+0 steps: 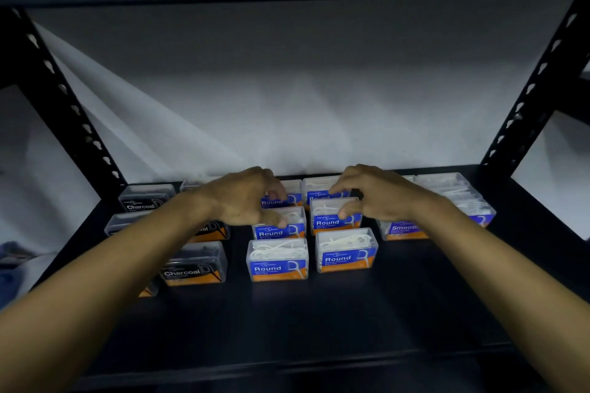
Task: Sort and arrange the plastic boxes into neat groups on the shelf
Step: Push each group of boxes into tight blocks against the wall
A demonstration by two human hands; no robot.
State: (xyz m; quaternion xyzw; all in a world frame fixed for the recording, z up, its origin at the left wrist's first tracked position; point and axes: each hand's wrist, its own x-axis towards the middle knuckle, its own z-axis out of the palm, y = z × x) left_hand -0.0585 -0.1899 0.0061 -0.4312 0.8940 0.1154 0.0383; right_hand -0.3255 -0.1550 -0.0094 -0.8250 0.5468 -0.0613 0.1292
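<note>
Clear plastic boxes stand in groups on a dark shelf (319, 313). Blue-labelled "Round" boxes form two columns in the middle. My left hand (245, 198) curls over the middle-row left Round box (287, 230), thumb on its front and fingers at its back edge. In the same way, my right hand (376, 195) pinches the middle-row right Round box (332, 222). Two more Round boxes (277, 262) (346, 252) stand in front and two (293, 198) (316, 190) behind. Black "Charcoal" boxes (194, 265) (145, 199) sit left, partly hidden by my left forearm.
A "Smooth" box (402, 230) and other clear boxes (456, 195) stand at the right, partly behind my right arm. Black perforated uprights (64, 99) (536, 89) frame the shelf on both sides. A white wall closes the back, and another shelf board hangs overhead.
</note>
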